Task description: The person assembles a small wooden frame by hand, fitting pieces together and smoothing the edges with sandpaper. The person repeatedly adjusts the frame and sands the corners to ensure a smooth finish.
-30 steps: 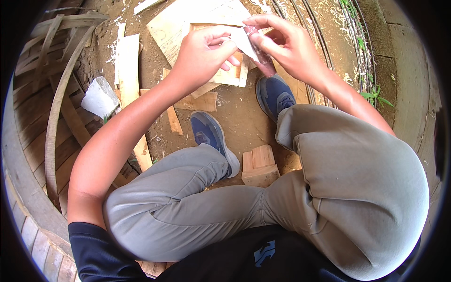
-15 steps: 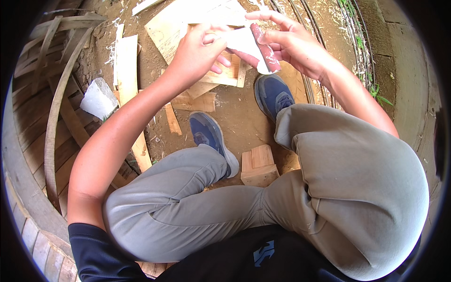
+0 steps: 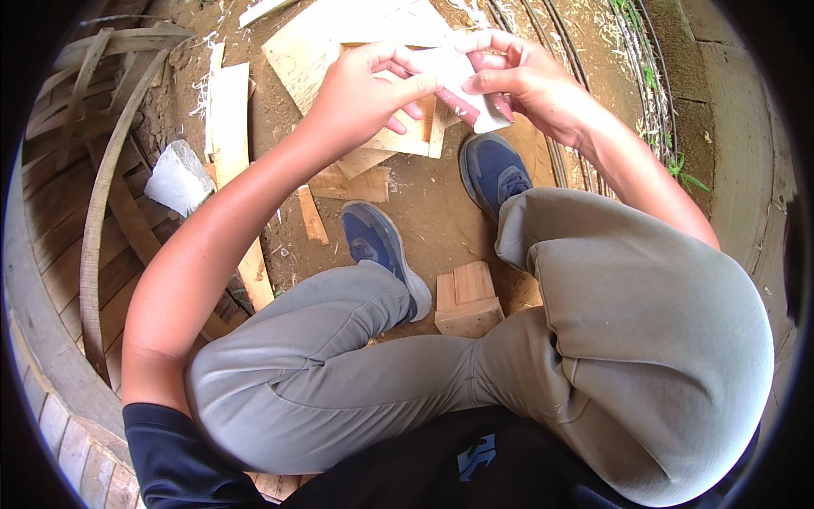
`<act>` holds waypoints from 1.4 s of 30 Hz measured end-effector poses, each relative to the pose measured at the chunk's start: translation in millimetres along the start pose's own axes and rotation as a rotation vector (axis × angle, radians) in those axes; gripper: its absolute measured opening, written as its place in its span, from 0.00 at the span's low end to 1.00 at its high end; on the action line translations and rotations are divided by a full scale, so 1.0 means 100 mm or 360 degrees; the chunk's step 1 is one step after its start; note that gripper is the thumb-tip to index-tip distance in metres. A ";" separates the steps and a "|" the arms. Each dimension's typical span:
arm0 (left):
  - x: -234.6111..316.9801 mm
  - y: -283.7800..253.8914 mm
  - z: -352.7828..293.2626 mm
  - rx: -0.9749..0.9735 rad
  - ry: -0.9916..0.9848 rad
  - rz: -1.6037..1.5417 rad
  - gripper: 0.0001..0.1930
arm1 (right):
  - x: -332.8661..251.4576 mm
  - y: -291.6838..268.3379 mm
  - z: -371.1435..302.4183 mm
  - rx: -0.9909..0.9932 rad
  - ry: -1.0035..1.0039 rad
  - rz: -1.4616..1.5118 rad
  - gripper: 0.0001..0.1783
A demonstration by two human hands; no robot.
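Note:
Both hands hold a small sheet of sandpaper (image 3: 459, 105), white on one face and dull red on the other, with its edges folded over. My left hand (image 3: 366, 95) pinches its left side, the thumb laid across it and the other fingers curled. On the right side, my right hand (image 3: 532, 86) grips the sheet, its thumb pressing on the white face near the fold. Beneath the sheet lie pale boards, among them a wooden frame or shallow box (image 3: 413, 146), partly hidden by the hands and sheet.
Between my shoes stands a small wooden block (image 3: 468, 299). Long wood strips (image 3: 230, 119) and a whitish stone (image 3: 180, 178) lie to the left, by a curved slatted wooden structure (image 3: 100, 204). Thin rods (image 3: 560, 51) run along the dirt at right, amid wood shavings.
My left thumb has moved right onto the sheet. The rolled red edge at the right has turned, and more of the white face shows near my right thumb.

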State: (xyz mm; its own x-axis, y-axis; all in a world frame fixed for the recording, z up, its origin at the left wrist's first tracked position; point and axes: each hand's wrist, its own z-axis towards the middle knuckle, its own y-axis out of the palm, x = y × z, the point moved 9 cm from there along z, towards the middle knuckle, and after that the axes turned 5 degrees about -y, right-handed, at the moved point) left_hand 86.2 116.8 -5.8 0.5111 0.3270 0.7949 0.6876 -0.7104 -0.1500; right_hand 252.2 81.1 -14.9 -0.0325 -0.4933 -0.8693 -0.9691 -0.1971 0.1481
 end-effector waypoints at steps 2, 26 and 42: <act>0.02 0.00 0.00 0.0022 0.0072 -0.0060 0.13 | -0.01 -0.07 0.00 0.0109 -0.0044 -0.0035 0.24; 0.10 -0.23 0.00 0.0111 0.0427 -0.0319 0.13 | -0.21 -0.26 -0.09 0.0137 -0.0698 -0.0243 0.19; 0.03 -0.02 -0.02 0.0065 0.0255 -0.0201 0.14 | -0.05 -0.19 -0.05 -0.0017 -0.0542 0.0079 0.15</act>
State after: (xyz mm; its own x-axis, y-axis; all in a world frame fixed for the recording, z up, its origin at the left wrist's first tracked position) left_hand 85.6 118.5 -1.7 0.3330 0.3063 0.8918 0.7631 -0.6431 -0.0640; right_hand 272.2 83.0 -10.7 -0.1609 -0.1917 -0.9682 -0.9618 -0.1896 0.1974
